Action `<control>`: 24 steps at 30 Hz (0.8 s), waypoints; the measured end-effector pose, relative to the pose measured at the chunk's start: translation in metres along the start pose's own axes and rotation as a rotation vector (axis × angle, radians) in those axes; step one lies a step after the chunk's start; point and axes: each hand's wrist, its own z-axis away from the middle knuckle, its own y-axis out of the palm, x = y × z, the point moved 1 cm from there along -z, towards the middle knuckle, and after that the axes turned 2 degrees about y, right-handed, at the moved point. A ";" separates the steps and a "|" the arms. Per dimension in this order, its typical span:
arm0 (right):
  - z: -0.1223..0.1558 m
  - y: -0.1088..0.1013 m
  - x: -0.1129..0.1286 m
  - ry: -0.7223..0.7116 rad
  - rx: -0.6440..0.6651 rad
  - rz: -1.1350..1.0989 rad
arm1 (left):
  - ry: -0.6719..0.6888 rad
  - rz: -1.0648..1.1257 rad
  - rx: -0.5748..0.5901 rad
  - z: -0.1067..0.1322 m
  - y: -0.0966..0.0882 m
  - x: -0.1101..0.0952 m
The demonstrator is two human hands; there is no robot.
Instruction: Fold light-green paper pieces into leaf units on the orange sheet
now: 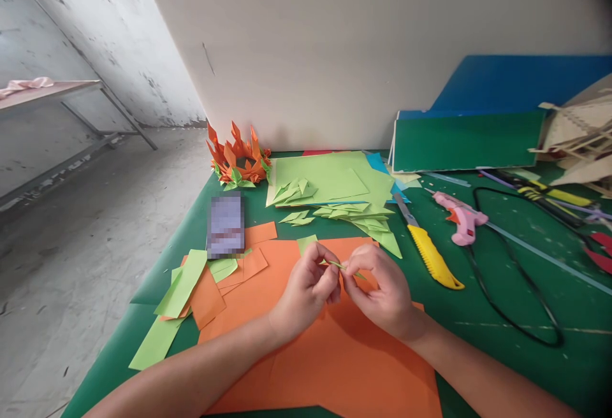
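Above a large orange paper sheet [306, 354], both of my hands pinch one small folded strip of green paper [338, 266]. My left hand [313, 284] grips its left end between thumb and fingers. On the other side, my right hand [377, 284] holds the right end, with a thin tip showing below the fingers. Just beyond lie several folded green paper pieces [358, 214], partly heaped on one another. More folded green pieces [294, 192] rest on a stack of flat green sheets [329, 169]. At the back left stands an orange and green folded-paper ring [239, 160] with upright points.
Cut green and orange paper rectangles [182, 284] lie left, near a blurred dark rectangular object [225, 223]. To the right are a yellow utility knife [433, 255], blade out, a pink glue gun [461, 217] with black cord, pliers [549, 201] and a green board [468, 141].
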 end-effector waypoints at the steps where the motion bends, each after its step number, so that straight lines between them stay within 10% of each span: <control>1: 0.000 0.000 -0.001 -0.029 0.007 0.017 | -0.012 0.023 -0.007 -0.001 0.000 0.000; 10: 0.003 -0.001 -0.007 -0.228 0.048 0.145 | -0.200 0.174 -0.113 -0.005 0.000 -0.009; 17: 0.000 0.002 -0.004 0.297 -0.026 -0.273 | -0.089 0.148 -0.002 -0.008 -0.007 -0.005; 24: 0.001 0.004 -0.005 0.414 -0.005 -0.367 | -0.057 0.087 -0.069 -0.009 -0.007 -0.005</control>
